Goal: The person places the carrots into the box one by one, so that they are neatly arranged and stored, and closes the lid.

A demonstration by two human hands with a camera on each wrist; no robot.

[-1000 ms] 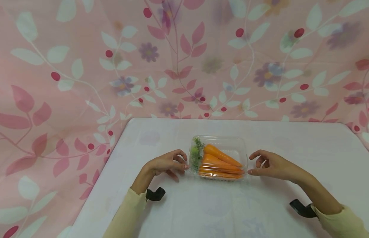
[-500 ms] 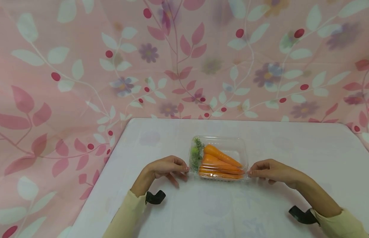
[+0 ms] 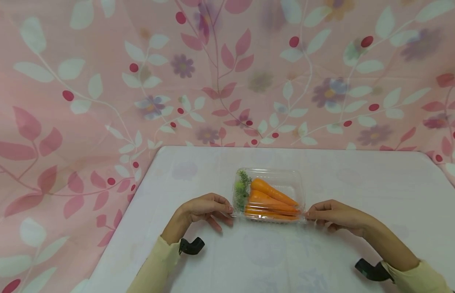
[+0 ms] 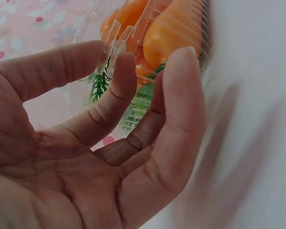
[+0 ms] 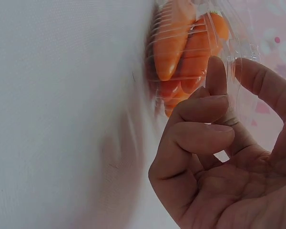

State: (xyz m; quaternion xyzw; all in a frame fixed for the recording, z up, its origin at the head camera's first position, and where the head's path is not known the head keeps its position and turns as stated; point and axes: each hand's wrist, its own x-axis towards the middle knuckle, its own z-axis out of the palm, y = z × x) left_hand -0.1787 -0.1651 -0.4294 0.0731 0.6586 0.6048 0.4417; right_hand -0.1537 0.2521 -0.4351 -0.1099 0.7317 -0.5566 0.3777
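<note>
Both hands now pinching carrot box (image 3: pixel 268 194) ends.

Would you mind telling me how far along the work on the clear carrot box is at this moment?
Done: the left hand and right hand are at opposite ends of the clear box, which rests on the white table. In hand: both pinch its rim, as the wrist views show. Left: the lid looks closed over the carrots, so opening, or lifting the box, is not yet done.

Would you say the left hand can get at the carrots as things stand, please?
Probably not directly: the left hand pinches the rim of the clear plastic box, whose closed lid seems to cover the carrots.
</note>
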